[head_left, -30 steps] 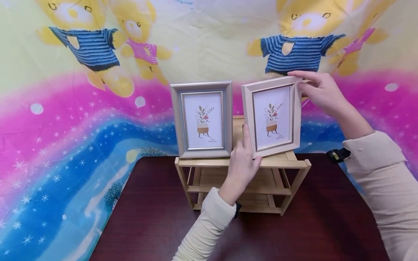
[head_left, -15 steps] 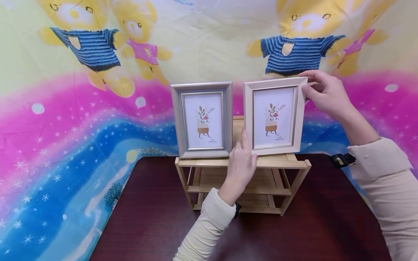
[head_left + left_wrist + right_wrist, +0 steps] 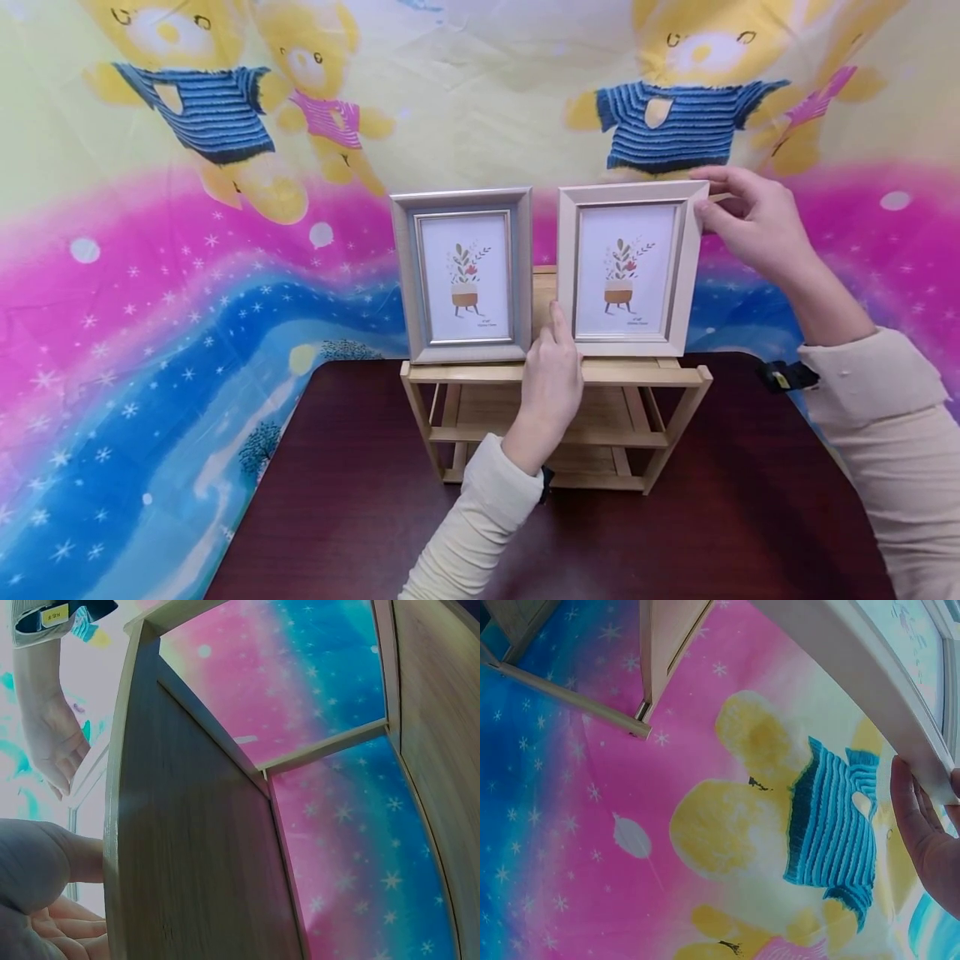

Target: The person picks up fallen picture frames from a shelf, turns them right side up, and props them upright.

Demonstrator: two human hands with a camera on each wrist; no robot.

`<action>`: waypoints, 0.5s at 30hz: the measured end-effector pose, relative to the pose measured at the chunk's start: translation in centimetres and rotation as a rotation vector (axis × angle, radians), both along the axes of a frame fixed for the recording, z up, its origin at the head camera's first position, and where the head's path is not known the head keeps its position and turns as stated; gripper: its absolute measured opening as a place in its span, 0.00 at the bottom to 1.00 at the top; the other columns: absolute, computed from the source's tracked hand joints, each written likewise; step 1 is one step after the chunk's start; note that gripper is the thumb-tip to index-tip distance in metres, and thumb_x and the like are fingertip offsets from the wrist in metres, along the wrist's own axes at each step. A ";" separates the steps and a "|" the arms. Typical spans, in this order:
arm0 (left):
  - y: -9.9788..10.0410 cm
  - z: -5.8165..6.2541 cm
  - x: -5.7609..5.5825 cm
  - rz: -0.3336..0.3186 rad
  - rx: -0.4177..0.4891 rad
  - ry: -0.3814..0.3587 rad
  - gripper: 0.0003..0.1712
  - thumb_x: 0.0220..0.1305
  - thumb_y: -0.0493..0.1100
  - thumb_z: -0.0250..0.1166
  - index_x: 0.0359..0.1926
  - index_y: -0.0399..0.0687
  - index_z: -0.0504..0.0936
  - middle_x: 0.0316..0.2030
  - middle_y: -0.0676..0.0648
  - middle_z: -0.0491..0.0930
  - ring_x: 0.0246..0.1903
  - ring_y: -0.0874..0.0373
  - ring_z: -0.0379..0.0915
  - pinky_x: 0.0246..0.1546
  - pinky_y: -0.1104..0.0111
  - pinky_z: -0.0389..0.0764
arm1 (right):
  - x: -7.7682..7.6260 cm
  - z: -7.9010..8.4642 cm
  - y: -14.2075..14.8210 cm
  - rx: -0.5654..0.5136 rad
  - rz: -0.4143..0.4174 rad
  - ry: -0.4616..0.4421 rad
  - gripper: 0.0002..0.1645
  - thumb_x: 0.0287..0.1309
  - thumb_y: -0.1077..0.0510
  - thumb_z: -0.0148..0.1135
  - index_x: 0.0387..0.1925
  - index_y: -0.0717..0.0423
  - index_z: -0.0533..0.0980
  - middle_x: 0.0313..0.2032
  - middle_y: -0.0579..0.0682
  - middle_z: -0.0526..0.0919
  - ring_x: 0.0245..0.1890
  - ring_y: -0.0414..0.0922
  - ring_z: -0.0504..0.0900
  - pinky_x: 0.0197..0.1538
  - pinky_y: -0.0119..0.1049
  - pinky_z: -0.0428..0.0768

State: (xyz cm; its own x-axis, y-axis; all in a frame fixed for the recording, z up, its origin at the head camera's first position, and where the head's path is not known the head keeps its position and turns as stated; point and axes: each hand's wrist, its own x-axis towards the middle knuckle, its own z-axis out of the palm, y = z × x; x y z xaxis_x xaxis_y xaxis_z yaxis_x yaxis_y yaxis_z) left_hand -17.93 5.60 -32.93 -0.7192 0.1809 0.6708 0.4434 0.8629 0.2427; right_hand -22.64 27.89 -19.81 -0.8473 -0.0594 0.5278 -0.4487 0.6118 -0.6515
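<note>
On top of a small wooden shelf rack (image 3: 645,377) two picture frames stand side by side in the head view. The right one, a cream picture frame (image 3: 630,271), is nearly upright. My right hand (image 3: 757,221) pinches its upper right corner; the right wrist view shows the fingers (image 3: 909,806) along the frame's edge. My left hand (image 3: 553,379) is at its lower left, index finger straight and touching the left side. In the left wrist view the left thumb (image 3: 82,857) lies against the shelf's edge. Left of it stands a silver-grey picture frame (image 3: 470,271), untouched.
The rack stands on a dark red-brown table (image 3: 360,500) and has lower slatted tiers (image 3: 555,404). Directly behind hangs a bright cloth (image 3: 480,92) printed with teddy bears and snowflakes. A narrow gap separates the two frames.
The cream picture frame has gone from tilted to nearly straight, its lower edge swinging left. The right hand moved right with its corner; the left hand shifted slightly left and down.
</note>
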 end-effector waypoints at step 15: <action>-0.6 -0.4 0.3 -0.031 0.003 0.056 0.37 0.55 0.36 0.64 0.62 0.25 0.59 0.40 0.37 0.78 0.33 0.53 0.77 0.37 0.69 0.78 | 0.6 -0.6 -0.2 -0.007 -0.027 0.035 0.26 0.60 0.58 0.55 0.61 0.48 0.68 0.48 0.54 0.77 0.32 0.23 0.76 0.33 0.16 0.73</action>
State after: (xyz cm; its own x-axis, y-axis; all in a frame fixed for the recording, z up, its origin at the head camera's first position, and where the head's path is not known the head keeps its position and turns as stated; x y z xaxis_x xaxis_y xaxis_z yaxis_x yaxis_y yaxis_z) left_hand -17.66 4.98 -33.31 -0.6744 0.2006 0.7106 0.4830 0.8477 0.2192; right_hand -22.02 27.65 -20.36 -0.8293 -0.0331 0.5578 -0.4551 0.6193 -0.6398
